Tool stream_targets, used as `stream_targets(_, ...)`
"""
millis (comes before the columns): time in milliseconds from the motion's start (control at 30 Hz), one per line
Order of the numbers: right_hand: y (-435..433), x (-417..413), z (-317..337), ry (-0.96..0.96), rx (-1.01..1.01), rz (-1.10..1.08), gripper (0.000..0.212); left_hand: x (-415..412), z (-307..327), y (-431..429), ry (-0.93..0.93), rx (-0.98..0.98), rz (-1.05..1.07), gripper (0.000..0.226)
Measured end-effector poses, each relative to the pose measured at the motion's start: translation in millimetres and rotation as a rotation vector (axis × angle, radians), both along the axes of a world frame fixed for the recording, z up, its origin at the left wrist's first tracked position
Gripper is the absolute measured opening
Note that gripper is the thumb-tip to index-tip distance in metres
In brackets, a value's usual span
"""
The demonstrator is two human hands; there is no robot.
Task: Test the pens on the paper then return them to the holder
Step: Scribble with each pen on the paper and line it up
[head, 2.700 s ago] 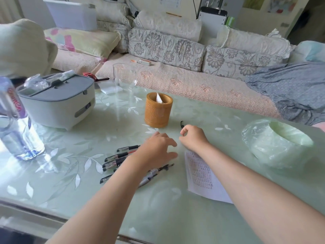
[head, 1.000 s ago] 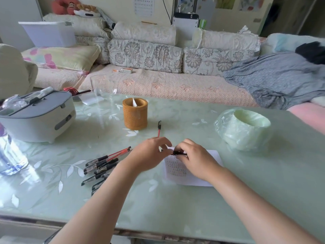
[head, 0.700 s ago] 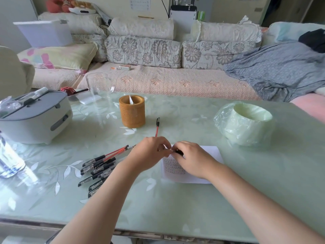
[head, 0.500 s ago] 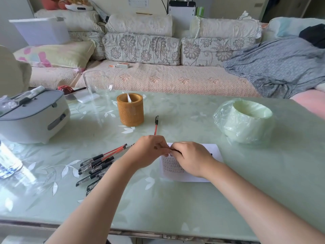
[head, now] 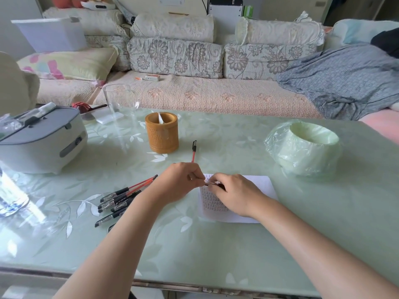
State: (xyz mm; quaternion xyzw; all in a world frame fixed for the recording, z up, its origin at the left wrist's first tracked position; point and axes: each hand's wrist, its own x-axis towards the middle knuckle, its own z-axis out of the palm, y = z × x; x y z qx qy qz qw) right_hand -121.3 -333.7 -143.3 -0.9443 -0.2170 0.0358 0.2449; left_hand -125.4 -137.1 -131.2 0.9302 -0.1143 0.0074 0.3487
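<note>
Leaning over the pale green table (head: 216, 251), the person has both hands meeting at centre frame, barely shifted from half a second ago. The left hand (head: 177, 184) pinches one end of a dark pen (head: 216, 184) and the right hand (head: 235, 193) curls round the other, over the upper left corner of the paper (head: 259, 184). Fingers hide most of that pen; I can't tell whether it is capped. The paper's printed rows are too small to read. Loose pens (head: 121, 199) fan out left of centre, some cut off by the left forearm. A red pen (head: 193, 151), not lying there nearly three seconds back, points up-frame from behind the left hand, near the brown holder (head: 162, 132)
</note>
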Motion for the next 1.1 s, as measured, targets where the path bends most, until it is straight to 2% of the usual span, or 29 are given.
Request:
stream_targets(67,-4.5,2.1,-3.0,0.088,0.073,-0.027,0.028,3.5,-5.5,0.9,-0.06,0.061,0.029,0.004)
stream_targets(167,-9.0,4.2,-3.9,0.205,0.33,-0.087,0.033,6.0,-10.6,-1.9,-0.106,0.098,0.054,0.004)
stream_targets(267,-10.0,4.8,-7.6,0.36,0.632,-0.158,0.031,6.3,-12.8,-6.7,-0.092,0.142,0.038,0.01)
stream_targets(433,-13.0,2.5,-10.5,0.579,0.958,-0.133,0.049,4.3,-14.2,-11.3,-0.045,0.277,-0.029,0.008)
stream_targets(533,-14.2,2.8,-10.6,0.576,0.988,-0.076,0.055,4.4,-14.4,-8.6,0.031,0.292,-0.065,0.013)
stream_targets(667,-7.2,-3.7,-14.5,0.556,0.972,-0.024,0.019,4.3,-13.2,-3.6,0.079,0.276,-0.097,0.03)
stream_targets(733,-3.4,-7.7,-16.1,0.571,0.931,-0.001,0.013,3.8,-12.1,-1.4,0.085,0.26,-0.12,0.04)
stream_targets(900,1.1,-15.1,-15.5,0.532,0.808,-0.021,0.02,6.5,-14.3,1.7,0.081,0.249,-0.16,0.058)
stream_targets(1033,4.0,-20.8,-16.6,0.509,0.698,0.044,0.01,10.6,-18.9,2.2,0.076,0.287,-0.195,0.062)
stream_targets(1100,4.3,-22.3,-19.0,0.469,0.65,0.081,0.018,10.7,-19.6,2.9,0.081,0.286,-0.205,0.064)
